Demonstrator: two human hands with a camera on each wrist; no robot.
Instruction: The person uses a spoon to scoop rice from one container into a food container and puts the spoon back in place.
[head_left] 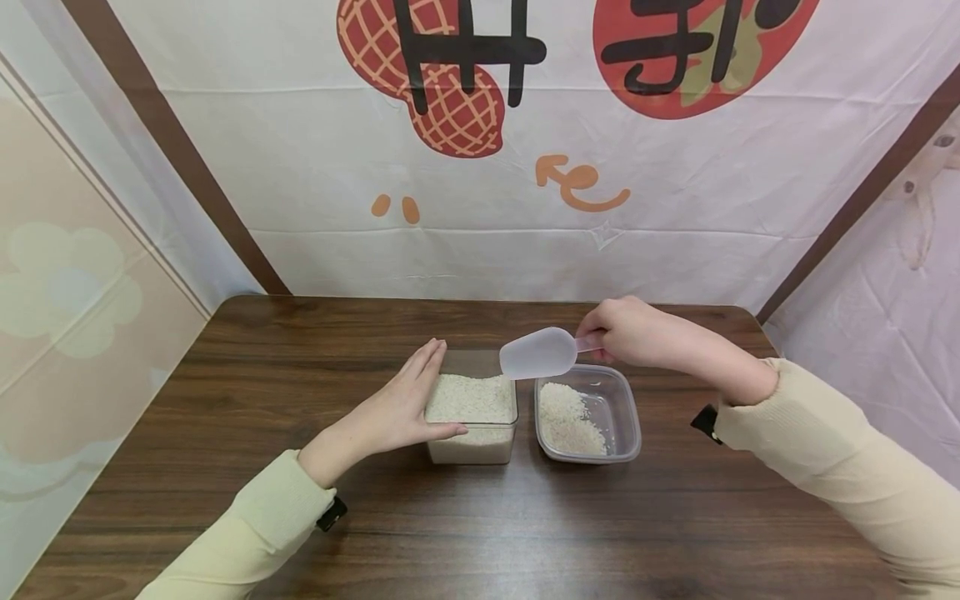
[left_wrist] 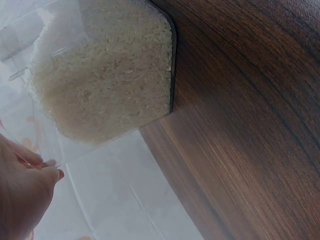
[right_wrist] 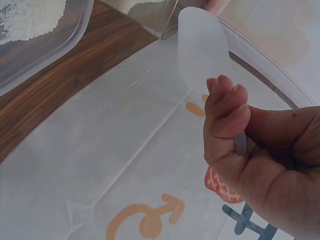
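Observation:
A clear rectangular container [head_left: 471, 450] filled with white rice [head_left: 472, 398] stands near the middle of the table. My left hand [head_left: 401, 408] holds its left side, thumb along the near rim and fingers toward the far left corner. The left wrist view shows the rice [left_wrist: 110, 85] through the clear wall, with my hand [left_wrist: 25, 192] at the rim. In my right hand [head_left: 618, 332] is the handle of a translucent white scoop [head_left: 540, 353]; no rice shows in it. The scoop hangs above the gap between the rice container and a shallow plastic tub [head_left: 636, 433].
Inside the tub, a small heap of rice [head_left: 566, 421] lies toward the left. Both vessels stand on a dark wood-grain table [head_left: 480, 533]. Behind its far edge hangs a white printed cloth [head_left: 315, 167], and further cloth [head_left: 67, 275] hangs at the left side.

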